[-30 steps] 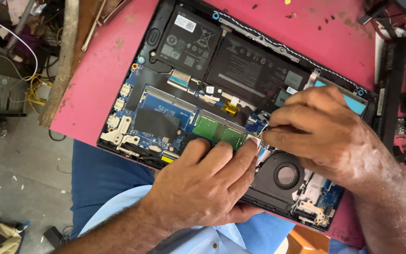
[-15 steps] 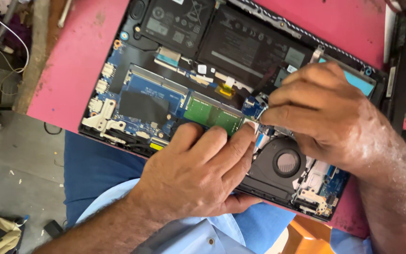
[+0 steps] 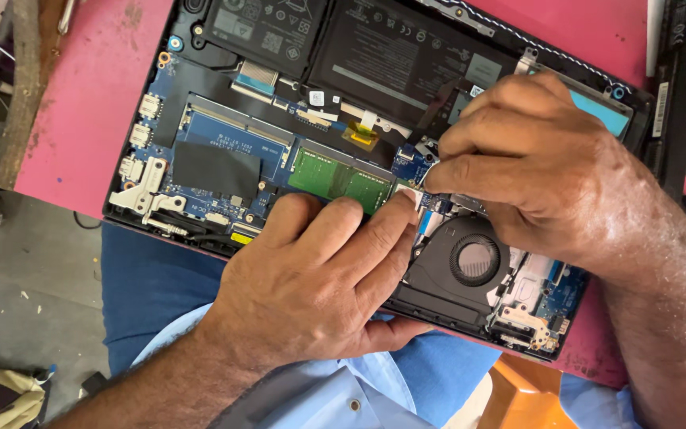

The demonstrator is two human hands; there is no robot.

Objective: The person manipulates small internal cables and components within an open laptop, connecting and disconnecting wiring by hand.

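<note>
An opened laptop (image 3: 200, 159) lies bottom-up on a pink table (image 3: 81, 119), its blue circuit board, black battery (image 3: 375, 56) and round black fan (image 3: 474, 260) exposed. My left hand (image 3: 319, 278) rests flat on the near edge, fingertips touching the green memory module (image 3: 335, 179). My right hand (image 3: 533, 167) hovers over the board's right side, thumb and forefinger pinched on a small white connector or cable end (image 3: 416, 193) next to the memory module. What exactly is pinched is partly hidden by the fingers.
A second dark device (image 3: 676, 87) stands along the table's right edge. Blue trousers (image 3: 152, 286) and a light blue shirt (image 3: 343, 389) show below the table. A grey floor with a tan bag (image 3: 1, 397) is at lower left, an orange stool (image 3: 526, 397) at the bottom.
The view has shifted, so the laptop sits higher and larger in frame. Both hands stay at the same spot by the memory module.
</note>
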